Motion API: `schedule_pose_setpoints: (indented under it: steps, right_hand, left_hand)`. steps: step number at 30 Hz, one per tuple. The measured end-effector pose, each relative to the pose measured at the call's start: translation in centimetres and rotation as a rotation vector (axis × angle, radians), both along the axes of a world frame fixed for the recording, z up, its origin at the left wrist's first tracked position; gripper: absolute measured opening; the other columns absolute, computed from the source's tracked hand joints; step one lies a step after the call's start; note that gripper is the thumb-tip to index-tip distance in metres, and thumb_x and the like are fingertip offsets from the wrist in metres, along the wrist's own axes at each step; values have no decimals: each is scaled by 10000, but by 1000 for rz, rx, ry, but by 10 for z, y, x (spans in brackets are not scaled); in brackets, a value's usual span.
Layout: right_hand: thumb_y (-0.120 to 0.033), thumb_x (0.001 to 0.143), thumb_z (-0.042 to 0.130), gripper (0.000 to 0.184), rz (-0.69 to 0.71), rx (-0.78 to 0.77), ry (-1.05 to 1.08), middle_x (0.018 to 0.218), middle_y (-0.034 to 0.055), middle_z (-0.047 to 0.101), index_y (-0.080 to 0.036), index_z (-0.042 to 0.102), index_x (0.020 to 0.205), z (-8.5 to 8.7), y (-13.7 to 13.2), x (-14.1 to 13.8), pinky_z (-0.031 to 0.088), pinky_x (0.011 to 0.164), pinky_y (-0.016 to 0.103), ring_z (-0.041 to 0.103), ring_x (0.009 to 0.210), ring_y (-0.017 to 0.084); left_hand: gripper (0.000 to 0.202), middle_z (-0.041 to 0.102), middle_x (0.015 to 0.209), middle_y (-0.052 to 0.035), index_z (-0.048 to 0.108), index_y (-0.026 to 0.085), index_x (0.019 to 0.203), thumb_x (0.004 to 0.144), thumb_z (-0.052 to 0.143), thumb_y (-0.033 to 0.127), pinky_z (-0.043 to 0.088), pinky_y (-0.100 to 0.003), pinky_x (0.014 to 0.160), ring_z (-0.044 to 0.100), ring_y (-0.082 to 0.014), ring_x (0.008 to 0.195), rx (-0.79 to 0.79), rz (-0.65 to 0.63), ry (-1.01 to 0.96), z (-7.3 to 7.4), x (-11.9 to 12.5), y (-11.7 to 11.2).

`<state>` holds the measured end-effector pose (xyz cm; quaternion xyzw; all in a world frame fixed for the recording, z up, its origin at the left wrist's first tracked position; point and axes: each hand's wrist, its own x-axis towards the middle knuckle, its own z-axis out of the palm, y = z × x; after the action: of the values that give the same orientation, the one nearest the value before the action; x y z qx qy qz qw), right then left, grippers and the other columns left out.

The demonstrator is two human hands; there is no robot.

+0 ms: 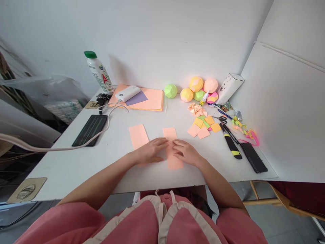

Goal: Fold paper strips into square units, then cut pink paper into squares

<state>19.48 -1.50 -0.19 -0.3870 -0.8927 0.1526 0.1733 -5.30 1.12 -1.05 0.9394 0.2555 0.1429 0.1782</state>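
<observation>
A narrow strip of peach paper (175, 163) lies upright in front of me on the white table. At its left edge, the fingertips of my left hand (152, 150) touch it, fingers stretched out. From the other side, my right hand (187, 152) rests its spread fingers on the strip's right edge. Neither hand grips anything. A second, wider peach paper piece (138, 135) lies to the left, its lower part covered by my left hand and forearm.
Peach sheets (156, 98) lie at the back under a power bank (128, 93). A phone (90, 130) and white cable are left. Paper balls (186, 95), small paper squares (200, 127), scissors (222, 119) and a yellow-black cutter (231, 142) are right. A bottle (100, 74) stands back left.
</observation>
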Motion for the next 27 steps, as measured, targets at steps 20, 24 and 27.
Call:
schedule_pose_setpoints:
  steps: [20,24,27]
  right_hand:
    - [-264,671,725,804,137,-291,-75,1483,127,308,-195,387,1397,33,-18,-5,296,1120,414,298,1366,278]
    - [-195,737,637,614,108,-190,-22,1394,126,439,-176,475,1328,25,-17,-7,365,1084,400,416,1291,249]
    - [-176,767,589,510,86,-114,16,1313,127,527,-165,522,1273,17,-14,-7,414,1049,406,488,1227,241]
  left_hand:
    - [346,501,1354,-151,596,167,1169,872,567,341,360,-469,1076,420,-304,1293,27,-113,-52,5,12,-16]
    - [497,464,1387,-164,527,158,1258,821,607,380,359,-468,1076,405,-313,1303,-15,-113,-18,10,10,-17]
    - [564,454,1396,-156,474,146,1307,800,611,354,350,-456,1087,398,-306,1308,-22,-113,-17,15,11,-18]
